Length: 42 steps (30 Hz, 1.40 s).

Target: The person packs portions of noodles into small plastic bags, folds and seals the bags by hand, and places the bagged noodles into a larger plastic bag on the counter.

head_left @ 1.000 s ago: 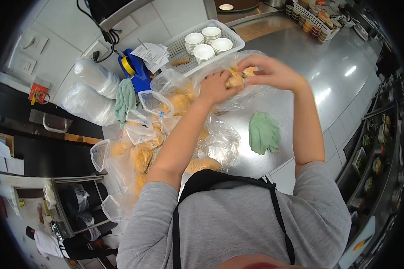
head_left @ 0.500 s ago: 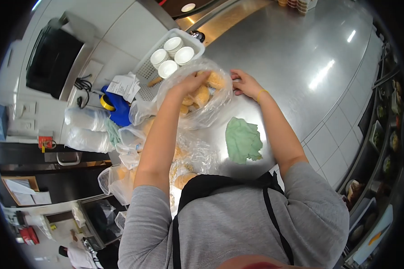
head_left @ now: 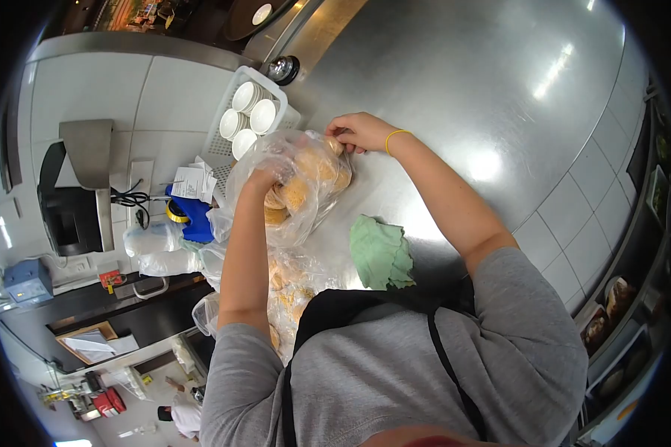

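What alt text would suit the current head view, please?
A person's left hand is at a clear plastic bag of rolls, with the right hand at its edge, on a metal counter near a green cloth and a basket of white cups.

The crumpled cloth (head_left: 382, 252) is pale green, the wristband (head_left: 397, 140) yellow.

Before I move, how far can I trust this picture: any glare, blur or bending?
Head view: white glare on the counter; the shiny bag partly veils the left hand; the right hand looks fairly sharp; the lens seems to curve the counter's edge, and the corners go black.
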### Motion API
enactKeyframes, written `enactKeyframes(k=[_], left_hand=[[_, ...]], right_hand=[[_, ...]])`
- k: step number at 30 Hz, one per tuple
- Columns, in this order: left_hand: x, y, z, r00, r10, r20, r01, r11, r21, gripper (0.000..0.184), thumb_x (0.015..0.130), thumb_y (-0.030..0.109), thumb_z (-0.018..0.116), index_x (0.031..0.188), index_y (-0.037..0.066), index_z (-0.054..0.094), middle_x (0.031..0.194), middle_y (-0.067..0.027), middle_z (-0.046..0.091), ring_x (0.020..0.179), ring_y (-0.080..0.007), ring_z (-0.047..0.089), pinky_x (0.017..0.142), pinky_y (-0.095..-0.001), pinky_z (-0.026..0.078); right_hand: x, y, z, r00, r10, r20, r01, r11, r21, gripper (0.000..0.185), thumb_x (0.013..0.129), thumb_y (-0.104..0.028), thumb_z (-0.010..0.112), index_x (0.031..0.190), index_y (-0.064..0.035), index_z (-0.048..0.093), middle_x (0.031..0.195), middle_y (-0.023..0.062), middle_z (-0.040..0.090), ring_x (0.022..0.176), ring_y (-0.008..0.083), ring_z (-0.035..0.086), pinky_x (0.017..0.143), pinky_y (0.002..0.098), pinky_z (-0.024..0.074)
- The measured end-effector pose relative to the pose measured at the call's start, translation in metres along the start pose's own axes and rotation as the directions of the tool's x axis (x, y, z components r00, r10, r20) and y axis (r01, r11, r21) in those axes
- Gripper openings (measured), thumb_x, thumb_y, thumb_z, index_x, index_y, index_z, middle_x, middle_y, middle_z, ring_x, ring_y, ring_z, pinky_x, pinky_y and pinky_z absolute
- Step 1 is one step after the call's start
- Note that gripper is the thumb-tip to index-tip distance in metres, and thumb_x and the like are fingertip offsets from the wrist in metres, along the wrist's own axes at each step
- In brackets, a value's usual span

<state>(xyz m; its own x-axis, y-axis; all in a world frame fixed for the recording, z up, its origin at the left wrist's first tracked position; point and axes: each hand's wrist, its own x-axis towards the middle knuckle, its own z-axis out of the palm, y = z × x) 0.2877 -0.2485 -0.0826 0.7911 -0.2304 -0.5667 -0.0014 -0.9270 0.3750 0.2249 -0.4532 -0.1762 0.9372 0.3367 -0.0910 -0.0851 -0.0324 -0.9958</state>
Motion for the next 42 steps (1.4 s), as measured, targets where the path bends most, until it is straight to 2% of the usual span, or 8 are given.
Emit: enactKeyframes(k=[3, 5, 11, 18, 22, 30, 37, 42], left_hand=[[-0.006, 0.011, 0.003, 0.978, 0.177, 0.111, -0.200, 0.947, 0.252, 0.046, 0.084, 0.030, 0.057, 0.118, 0.002, 0.048, 0.106, -0.0081, 0.054, 0.096, -0.0156, 0.050, 0.082, -0.0273, 0.042], [-0.006, 0.009, 0.006, 0.993, 0.120, 0.019, -0.116, 0.981, -0.154, 0.043, 0.083, 0.021, 0.059, 0.120, 0.002, 0.046, 0.108, -0.0056, 0.053, 0.098, -0.0158, 0.049, 0.085, -0.0262, 0.040], [0.012, -0.026, 0.002, 0.928, 0.371, 0.044, -0.354, 0.910, -0.215, 0.044, 0.079, 0.016, 0.064, 0.118, 0.003, 0.047, 0.109, -0.0042, 0.051, 0.099, -0.0143, 0.048, 0.085, -0.0259, 0.040], [-0.004, -0.018, -0.008, 0.932, 0.355, 0.073, -0.341, 0.927, -0.158, 0.041, 0.082, 0.026, 0.061, 0.115, 0.004, 0.051, 0.105, -0.0030, 0.053, 0.093, -0.0134, 0.049, 0.081, -0.0263, 0.041], [-0.021, 0.008, -0.010, 0.998, -0.033, 0.052, 0.032, 0.999, 0.035, 0.049, 0.083, 0.044, 0.055, 0.111, 0.004, 0.054, 0.102, -0.0055, 0.056, 0.090, -0.0139, 0.052, 0.078, -0.0282, 0.042], [-0.010, -0.014, 0.000, 0.997, 0.035, -0.068, -0.027, 0.994, 0.108, 0.054, 0.081, 0.053, 0.052, 0.111, 0.008, 0.057, 0.102, -0.0083, 0.058, 0.093, -0.0210, 0.053, 0.081, -0.0314, 0.042], [-0.023, -0.014, -0.018, 0.953, 0.298, 0.053, -0.301, 0.914, 0.270, 0.065, 0.079, 0.061, 0.046, 0.114, 0.008, 0.055, 0.103, -0.0121, 0.060, 0.095, -0.0247, 0.055, 0.085, -0.0344, 0.040], [-0.035, 0.003, -0.012, 0.994, 0.050, -0.094, -0.013, 0.932, 0.362, 0.062, 0.081, 0.059, 0.045, 0.112, 0.006, 0.056, 0.103, -0.0103, 0.060, 0.094, -0.0234, 0.055, 0.084, -0.0334, 0.041]], right_hand=[[0.006, 0.006, -0.001, 0.997, -0.071, 0.021, 0.072, 0.994, -0.081, 0.011, 0.083, -0.006, 0.051, 0.092, -0.0052, 0.056, 0.085, 0.0050, 0.060, 0.063, 0.0086, 0.053, 0.055, 0.0230, 0.0462], [0.009, 0.010, -0.001, 0.996, -0.079, 0.031, 0.080, 0.995, -0.064, 0.007, 0.083, -0.006, 0.051, 0.088, -0.0044, 0.055, 0.084, 0.0052, 0.059, 0.064, 0.0102, 0.054, 0.056, 0.0240, 0.0461], [0.016, 0.021, 0.015, 0.931, -0.343, -0.127, 0.296, 0.911, -0.286, 0.008, 0.081, -0.012, 0.053, 0.083, -0.0041, 0.053, 0.086, 0.0092, 0.057, 0.077, 0.0243, 0.055, 0.069, 0.0337, 0.0444], [0.003, 0.012, -0.005, 0.989, -0.112, 0.100, 0.113, 0.994, -0.005, 0.029, 0.074, -0.010, 0.064, 0.097, -0.0039, 0.048, 0.090, 0.0083, 0.054, 0.079, 0.0204, 0.055, 0.067, 0.0330, 0.0456], [-0.033, 0.007, 0.007, 0.972, -0.059, 0.228, 0.077, 0.994, -0.072, 0.054, 0.066, -0.012, 0.072, 0.110, -0.0068, 0.042, 0.103, 0.0088, 0.049, 0.085, 0.0209, 0.056, 0.071, 0.0314, 0.0467], [-0.046, 0.001, 0.063, 0.801, -0.554, -0.228, 0.293, 0.694, -0.658, 0.046, 0.063, -0.011, 0.071, 0.102, -0.0106, 0.047, 0.097, 0.0090, 0.045, 0.092, 0.0261, 0.053, 0.073, 0.0347, 0.0481], [-0.028, -0.001, 0.072, 0.864, -0.408, -0.295, 0.126, 0.743, -0.658, 0.037, 0.063, -0.003, 0.065, 0.096, -0.0115, 0.050, 0.100, 0.0053, 0.046, 0.087, 0.0247, 0.055, 0.069, 0.0344, 0.0482], [-0.031, -0.002, 0.076, 0.875, -0.349, -0.337, 0.059, 0.766, -0.640, 0.037, 0.064, -0.004, 0.065, 0.097, -0.0120, 0.050, 0.099, 0.0052, 0.045, 0.084, 0.0248, 0.055, 0.067, 0.0356, 0.0480]])
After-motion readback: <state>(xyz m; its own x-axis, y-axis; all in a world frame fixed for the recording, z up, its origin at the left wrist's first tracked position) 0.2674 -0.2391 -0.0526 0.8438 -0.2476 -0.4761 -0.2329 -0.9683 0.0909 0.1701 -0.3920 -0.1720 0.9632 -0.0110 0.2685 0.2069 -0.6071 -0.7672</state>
